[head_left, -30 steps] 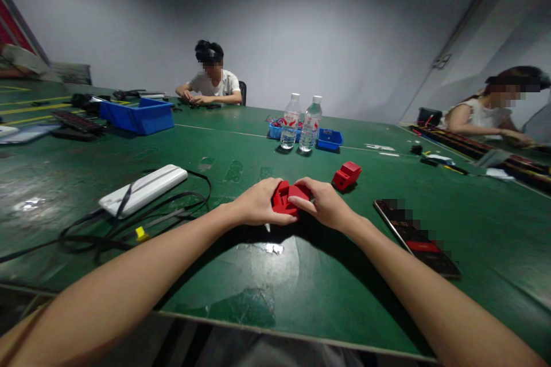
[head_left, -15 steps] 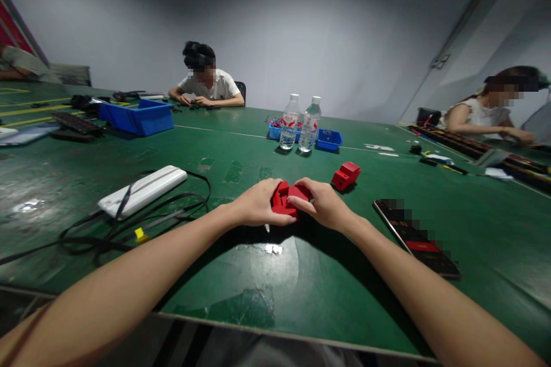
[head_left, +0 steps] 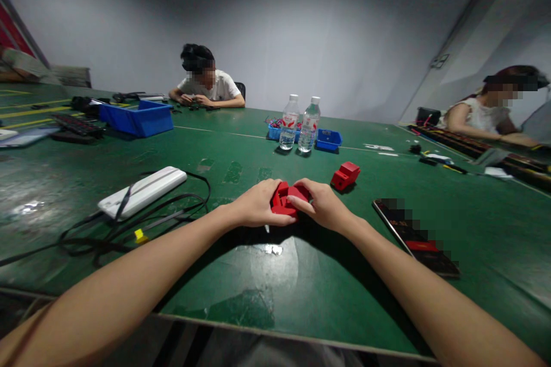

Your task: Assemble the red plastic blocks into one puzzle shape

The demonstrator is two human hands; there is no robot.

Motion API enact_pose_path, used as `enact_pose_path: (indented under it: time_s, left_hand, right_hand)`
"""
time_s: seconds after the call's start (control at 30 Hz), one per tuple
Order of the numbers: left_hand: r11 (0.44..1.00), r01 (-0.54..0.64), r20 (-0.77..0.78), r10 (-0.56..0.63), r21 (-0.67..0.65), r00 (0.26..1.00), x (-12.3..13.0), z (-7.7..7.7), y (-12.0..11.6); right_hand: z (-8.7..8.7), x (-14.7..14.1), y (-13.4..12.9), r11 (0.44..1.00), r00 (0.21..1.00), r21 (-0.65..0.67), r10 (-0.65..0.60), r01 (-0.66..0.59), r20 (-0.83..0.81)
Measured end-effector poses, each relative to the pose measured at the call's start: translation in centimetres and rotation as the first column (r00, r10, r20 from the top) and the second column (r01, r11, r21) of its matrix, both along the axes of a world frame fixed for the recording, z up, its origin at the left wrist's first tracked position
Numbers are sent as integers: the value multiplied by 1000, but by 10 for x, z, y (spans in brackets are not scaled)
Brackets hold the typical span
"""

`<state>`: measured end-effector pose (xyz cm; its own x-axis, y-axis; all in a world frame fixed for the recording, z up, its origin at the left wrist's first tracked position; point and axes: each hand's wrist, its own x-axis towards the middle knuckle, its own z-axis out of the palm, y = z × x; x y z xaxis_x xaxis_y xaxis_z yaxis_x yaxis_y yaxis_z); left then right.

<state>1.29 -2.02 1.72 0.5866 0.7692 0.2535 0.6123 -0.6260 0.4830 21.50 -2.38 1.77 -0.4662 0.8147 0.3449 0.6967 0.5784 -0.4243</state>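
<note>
Between my two hands sit red angular blocks (head_left: 283,199), fitted close together just above the green table (head_left: 275,275). My left hand (head_left: 257,203) is closed round their left side, thumb along the near edge. From the right, my right hand (head_left: 321,204) grips the right-hand part, its thumb pressed on the front. My fingers hide much of the blocks, so how they join cannot be made out. A separate red block (head_left: 345,176) with a small hole lies on the table beyond my right hand.
Left of me lies a white power bank (head_left: 143,192) with a looped black cable. A phone (head_left: 415,238) is at the right. Farther off stand two water bottles (head_left: 309,126), a small blue bin (head_left: 329,140) and a larger blue bin (head_left: 136,118). Two people (head_left: 210,87) sit across the table.
My hands and the red blocks look the same. At the right, the other person's arm has shifted slightly.
</note>
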Motion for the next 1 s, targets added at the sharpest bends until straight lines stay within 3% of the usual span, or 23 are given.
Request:
enact_pose_path:
  time_s: [1.0]
  left_hand:
    - [1000, 13, -27, -13, 7, 1000, 0, 0, 0]
  right_hand:
    - [-1, 1, 1, 1000, 1000, -2, 6, -6, 6]
